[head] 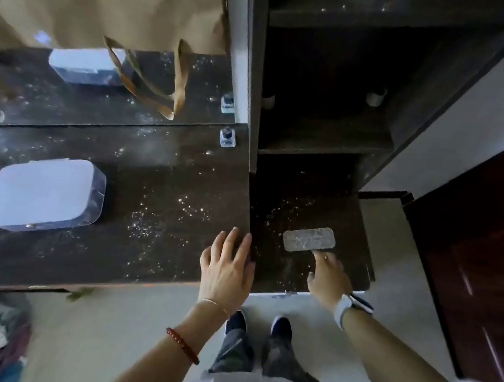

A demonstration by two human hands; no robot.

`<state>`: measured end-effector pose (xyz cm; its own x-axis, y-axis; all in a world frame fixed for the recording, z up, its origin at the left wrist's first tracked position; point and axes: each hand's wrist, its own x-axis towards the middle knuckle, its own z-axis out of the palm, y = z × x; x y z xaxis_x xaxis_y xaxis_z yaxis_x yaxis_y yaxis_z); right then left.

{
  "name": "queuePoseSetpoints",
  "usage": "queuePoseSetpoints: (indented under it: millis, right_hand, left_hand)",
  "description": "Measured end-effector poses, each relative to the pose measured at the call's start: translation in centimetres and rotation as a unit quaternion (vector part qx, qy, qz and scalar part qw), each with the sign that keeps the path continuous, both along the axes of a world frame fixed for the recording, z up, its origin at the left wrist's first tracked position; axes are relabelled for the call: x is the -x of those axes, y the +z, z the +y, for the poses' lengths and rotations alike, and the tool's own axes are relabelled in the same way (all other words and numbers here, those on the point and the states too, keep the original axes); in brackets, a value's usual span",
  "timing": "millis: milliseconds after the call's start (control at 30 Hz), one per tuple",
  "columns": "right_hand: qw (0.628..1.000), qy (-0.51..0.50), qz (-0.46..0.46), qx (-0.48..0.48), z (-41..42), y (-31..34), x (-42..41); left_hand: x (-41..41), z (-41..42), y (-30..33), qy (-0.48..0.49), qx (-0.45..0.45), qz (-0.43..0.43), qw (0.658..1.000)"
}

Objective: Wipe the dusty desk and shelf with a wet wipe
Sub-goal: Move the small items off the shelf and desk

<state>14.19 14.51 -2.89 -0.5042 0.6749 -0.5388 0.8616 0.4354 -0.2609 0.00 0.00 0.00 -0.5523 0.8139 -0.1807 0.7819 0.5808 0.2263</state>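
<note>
- While the right hand reaches its fingertips to the near edge of the grey wet wipe, nothing is clenched yet; the wipe lies flat on the low shelf.
- Left hand, just left of the wipe, rests spread and empty on the desk corner.
- Pinching the wipe fully, then pressing flat in overlapping strokes, should serve best.
- White specks cover desk and shelf around the wipe; a white box sits well left, a mirror behind.
</note>
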Motion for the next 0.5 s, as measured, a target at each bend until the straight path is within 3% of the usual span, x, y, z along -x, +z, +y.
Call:
queuePoseSetpoints:
  millis: [67, 233, 500]
  right_hand:
    - [0.999, -0.01, -0.014, -0.027, 1.4, -1.2, 0.9]
    - [0.987, 0.119, -0.051, -0.094, 5.3, -4.6, 2.9]
    - [0.96, 0.243, -0.083, -0.113, 8.2, -6.0, 3.1]
  left_hand:
    - [0.3, 0.7, -0.6, 0.016, 0.007, 0.001, 1.0]
    - [0.0, 0.2, -2.5, 0.03, -0.015, 0.064, 0.997]
    - [-0.5, 1.1, -1.9, 0.061, -0.028, 0.067, 0.996]
